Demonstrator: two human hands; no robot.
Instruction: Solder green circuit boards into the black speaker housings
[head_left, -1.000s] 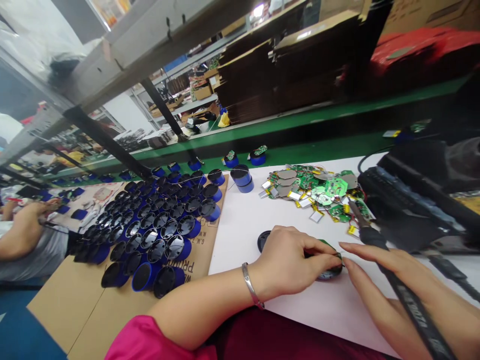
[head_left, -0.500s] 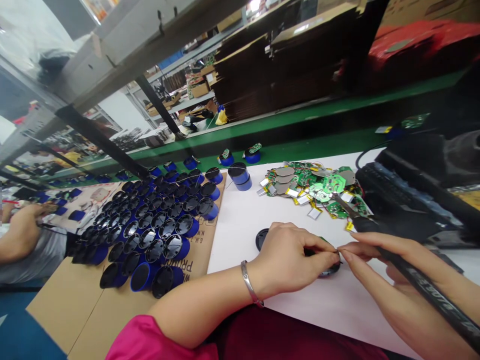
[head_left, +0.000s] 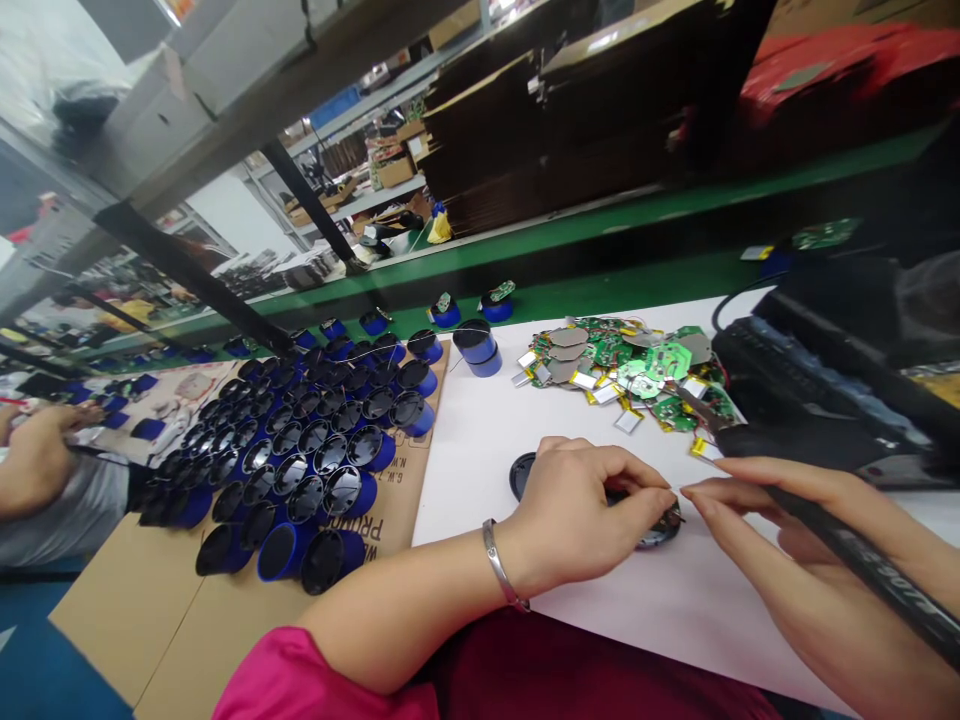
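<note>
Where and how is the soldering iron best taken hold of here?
Probably by the dark handle, from the near right side: the soldering iron slants with its metal tip pointing away toward the circuit boards, while the long, slim handle runs back across the right hand.

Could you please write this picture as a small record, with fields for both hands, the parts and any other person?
left hand: fingers over a dark round part; anything pinched is too small to tell
right hand: holds a black pen-shaped tool, fingertips close to the left ones
circuit boards: piled on the white sheet, beyond the hands
blue cups: many, mostly on cardboard, left of the sheet
other person: an arm at the picture's left edge
</note>
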